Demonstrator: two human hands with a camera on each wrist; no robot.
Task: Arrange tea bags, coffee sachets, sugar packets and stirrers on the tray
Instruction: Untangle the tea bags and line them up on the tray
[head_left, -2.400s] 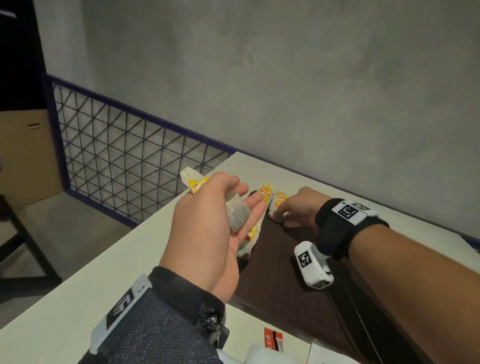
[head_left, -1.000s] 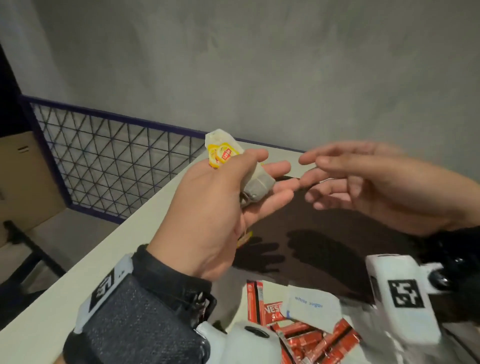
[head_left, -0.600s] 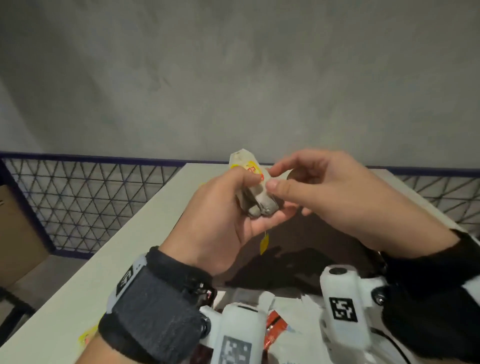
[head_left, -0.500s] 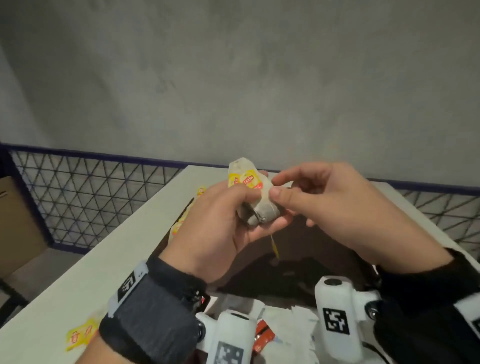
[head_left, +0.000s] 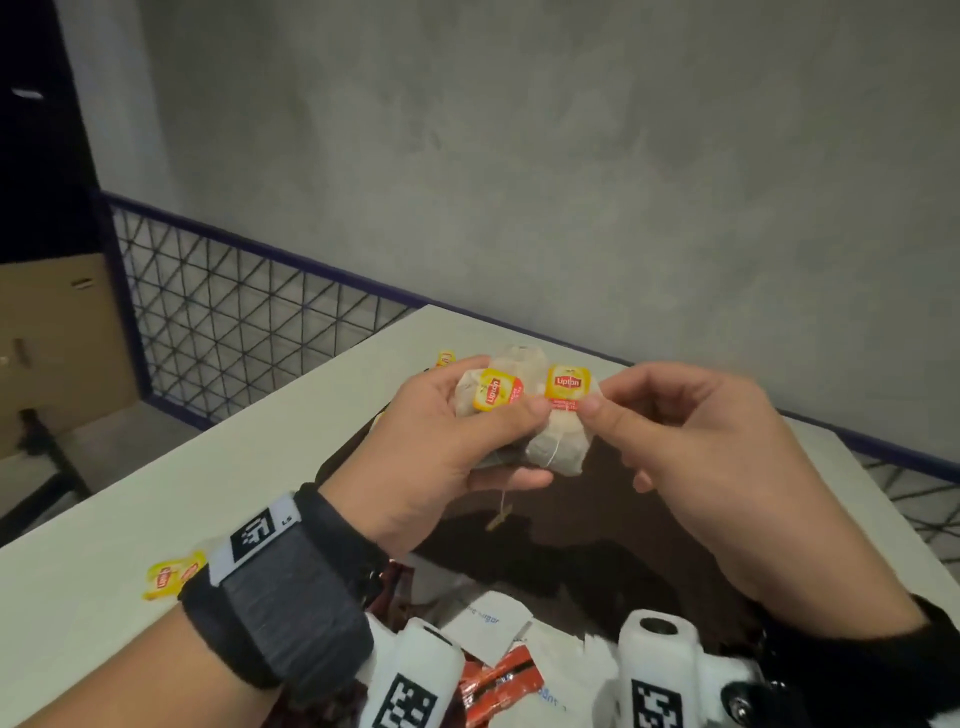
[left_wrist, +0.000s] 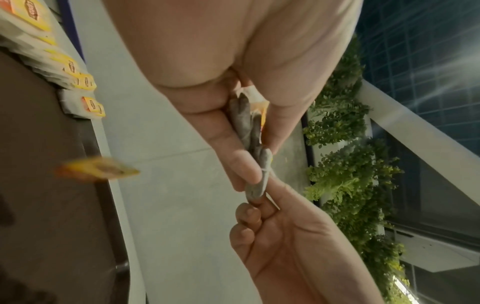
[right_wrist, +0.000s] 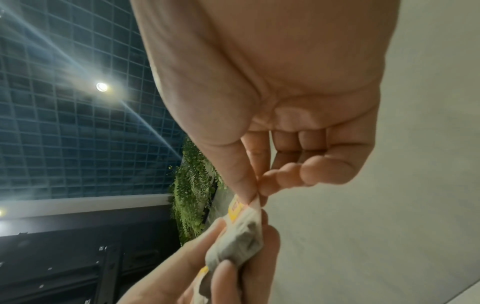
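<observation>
1. Your left hand (head_left: 441, 452) clamps a bunch of tea bags (head_left: 524, 410) above the dark tray (head_left: 587, 525)
2. Your right hand (head_left: 717, 457) pinches the nearest bag's corner
3. More tea bags (left_wrist: 70, 67) line the tray's far-left edge

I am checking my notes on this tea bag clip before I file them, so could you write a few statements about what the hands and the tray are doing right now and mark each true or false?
1. The left hand grips a bunch of tea bags. True.
2. The right hand lies flat on the table. False: it is raised and pinches the edge of one tea bag in the bunch.
3. A yellow tag dangles on a string below the bunch. True.
4. The brown tray holds no tea bags. False: the left wrist view shows a row of tea bags along its edge.
5. Red sachets lie near the wrists. True.
</observation>
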